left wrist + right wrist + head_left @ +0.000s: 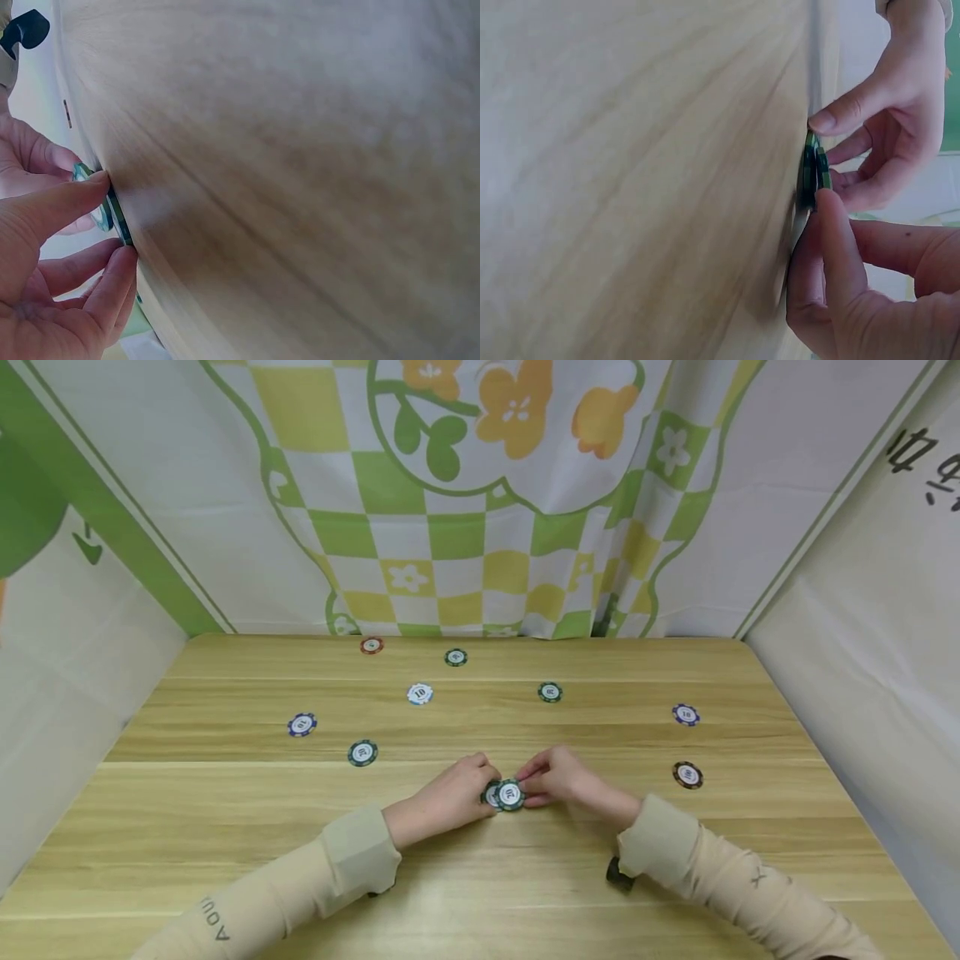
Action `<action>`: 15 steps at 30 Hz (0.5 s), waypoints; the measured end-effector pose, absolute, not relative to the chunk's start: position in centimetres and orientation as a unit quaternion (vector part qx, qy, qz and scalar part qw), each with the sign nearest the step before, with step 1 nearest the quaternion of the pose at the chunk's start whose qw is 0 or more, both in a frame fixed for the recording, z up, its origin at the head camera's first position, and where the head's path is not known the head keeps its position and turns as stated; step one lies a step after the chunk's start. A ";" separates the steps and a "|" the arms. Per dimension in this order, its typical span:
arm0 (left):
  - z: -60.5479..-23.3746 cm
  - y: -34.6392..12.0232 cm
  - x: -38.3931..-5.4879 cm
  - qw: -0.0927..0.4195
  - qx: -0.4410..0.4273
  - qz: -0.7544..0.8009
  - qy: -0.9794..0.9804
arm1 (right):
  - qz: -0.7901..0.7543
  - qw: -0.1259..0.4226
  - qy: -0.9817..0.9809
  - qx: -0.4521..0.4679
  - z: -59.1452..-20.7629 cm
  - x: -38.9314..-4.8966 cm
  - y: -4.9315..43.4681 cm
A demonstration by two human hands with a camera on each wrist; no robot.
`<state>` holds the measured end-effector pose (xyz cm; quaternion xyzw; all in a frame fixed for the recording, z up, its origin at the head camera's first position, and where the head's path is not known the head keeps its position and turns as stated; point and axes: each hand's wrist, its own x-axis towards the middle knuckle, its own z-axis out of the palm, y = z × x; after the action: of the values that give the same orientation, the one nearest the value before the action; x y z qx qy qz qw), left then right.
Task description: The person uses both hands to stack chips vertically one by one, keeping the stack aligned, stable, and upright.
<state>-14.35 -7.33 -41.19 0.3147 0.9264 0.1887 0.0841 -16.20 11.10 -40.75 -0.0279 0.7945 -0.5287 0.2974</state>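
At the near middle of the table, my left hand grips a green-and-white poker chip between thumb and fingers, low against the wood. From the other side my right hand pinches a second green poker chip, marked 20. This one overlaps the left chip and covers much of its face. Seen edge-on in the right wrist view, the upper chip lies just over the lower one. Thumb and fingertips of the left hand span the lower chip's edge in the left wrist view.
Single chips lie scattered on the wooden table: red, white, blue at left and right, black, and green ones. A patterned curtain hangs behind the far edge.
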 end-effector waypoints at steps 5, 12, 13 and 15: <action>-41.2 -7.4 -14.3 0.085 0.314 0.192 0.926 | -0.525 0.292 0.799 -0.020 -40.7 -16.0 10.4; -41.3 -7.4 -14.3 0.084 0.316 0.199 0.924 | -0.514 0.278 0.810 -0.036 -40.7 -15.8 9.9; -41.4 -7.4 -14.3 0.084 0.316 0.199 0.924 | -0.514 0.276 0.811 -0.036 -40.7 -15.8 9.8; -41.4 -7.5 -14.4 0.083 0.317 0.199 0.924 | -0.512 0.273 0.814 -0.036 -40.7 -15.8 9.6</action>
<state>-14.37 -7.47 -41.42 0.3167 0.9237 0.1988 0.0832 -15.79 9.61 -40.71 -0.0363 0.8138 -0.5116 0.2734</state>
